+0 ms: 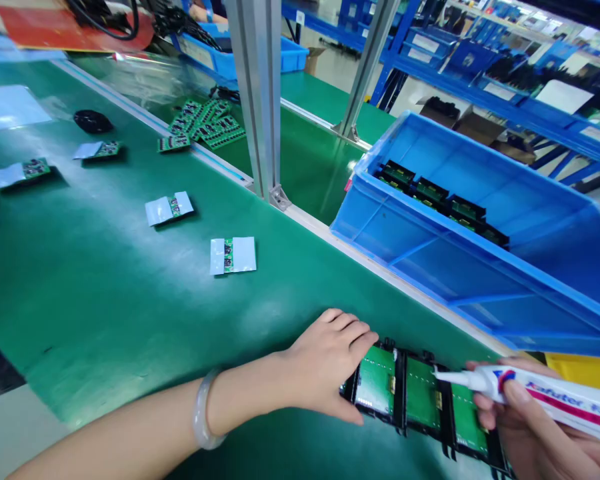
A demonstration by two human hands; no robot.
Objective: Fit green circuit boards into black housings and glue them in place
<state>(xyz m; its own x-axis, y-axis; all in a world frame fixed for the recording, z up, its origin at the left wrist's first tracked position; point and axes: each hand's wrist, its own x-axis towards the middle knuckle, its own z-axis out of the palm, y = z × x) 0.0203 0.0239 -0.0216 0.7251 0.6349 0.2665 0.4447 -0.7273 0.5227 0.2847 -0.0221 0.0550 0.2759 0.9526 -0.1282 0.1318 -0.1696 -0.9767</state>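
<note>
My left hand [330,363] is closed round the left end of a row of black plastic housings [401,393], which lies on the green bench top. Several green circuit boards [423,393] sit in the housings. A white glue tube [555,397] with red and blue print is gripped in my right hand [540,433], partly cut off by the frame. Its thin nozzle points left, and the tip is over the middle board; I cannot tell if it touches. Part of the row's right end is hidden by my right hand.
A blue crate [430,260] with several black housings stands behind the row. Small boards with pale wrapping [243,254] lie at the left. Bare green boards [210,123] are piled beyond the rail. A metal post [260,100] rises from the bench edge.
</note>
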